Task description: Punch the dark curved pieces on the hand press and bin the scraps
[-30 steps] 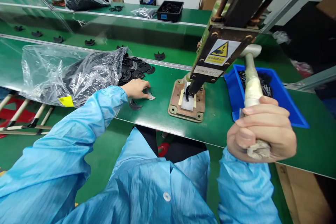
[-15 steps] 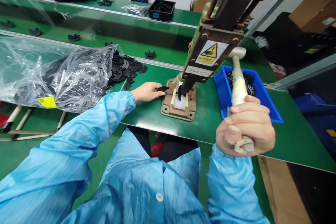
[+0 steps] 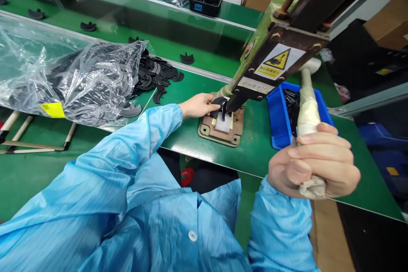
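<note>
1. Right hand (image 3: 314, 165): grip clenched around the cloth-wrapped lever (image 3: 306, 102) of the hand press (image 3: 280, 55), fist low on the handle and the lever standing near upright.
2. Left hand (image 3: 199, 105): fingertips pinched on a black crescent part (image 3: 219, 102), held at the mouth of the press, over the white pad of the base plate (image 3: 219, 129) and just under the ram. Whether the part already sat flat on the pad could not be told.
3. Step in hand, by judgement: loading the part into the press, the lever not yet pulled.
4. Next move, by judgement: the part would need to sit square on the pad and the left fingers to be out from under the ram before the lever came down; a yellow warning label (image 3: 279, 61) on the press head marked that hazard.
5. Blue bin (image 3: 279, 123): just right of the base plate, holding black parts.
6. Clear plastic bag (image 3: 63, 76): to the left on the green tabletop (image 3: 255, 157), full of the same black crescents, with a loose pile (image 3: 156, 74) spilling from its open end.
7. Conveyor belt (image 3: 127, 42): behind the tabletop, a few single black parts spaced along it.
8. Black tray (image 3: 206, 2): on the far bench, well apart from the hands.
</note>
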### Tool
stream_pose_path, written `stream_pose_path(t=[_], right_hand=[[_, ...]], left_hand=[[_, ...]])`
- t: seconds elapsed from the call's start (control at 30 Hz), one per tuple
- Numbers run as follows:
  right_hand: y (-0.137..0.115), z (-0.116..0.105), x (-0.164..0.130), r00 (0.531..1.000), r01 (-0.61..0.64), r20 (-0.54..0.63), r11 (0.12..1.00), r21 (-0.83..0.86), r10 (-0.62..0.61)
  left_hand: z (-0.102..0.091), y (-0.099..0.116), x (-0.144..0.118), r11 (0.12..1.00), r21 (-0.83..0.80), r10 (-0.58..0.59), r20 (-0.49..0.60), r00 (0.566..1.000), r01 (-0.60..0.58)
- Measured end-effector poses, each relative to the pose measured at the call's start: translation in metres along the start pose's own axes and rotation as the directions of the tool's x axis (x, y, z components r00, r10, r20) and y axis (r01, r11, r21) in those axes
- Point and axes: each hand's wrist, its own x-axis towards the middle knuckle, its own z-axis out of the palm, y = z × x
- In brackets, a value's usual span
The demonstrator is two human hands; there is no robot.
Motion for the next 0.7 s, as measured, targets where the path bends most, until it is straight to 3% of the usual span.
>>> stream_pose_path(t=[0.23,0.57,0.7], right_hand=[[0.007,0.006,-0.002,0.993,0.048,-0.108,0.997,0.055,-0.042],[0.013,0.007,-0.001,0.989,0.088,-0.127,0.993,0.081,-0.077],[0.010,0.007,0.000,0.994,0.073,-0.091,0.996,0.056,-0.068]], left_hand=[[0.000,-0.002,0.003,0.986,-0.166,-0.022,0.091,0.996,0.037],[0.002,0.004,0.007,0.997,-0.060,-0.053,0.058,0.997,0.057],[0.000,0.004,0.006,0.994,-0.094,-0.042,0.052,0.998,0.047]])
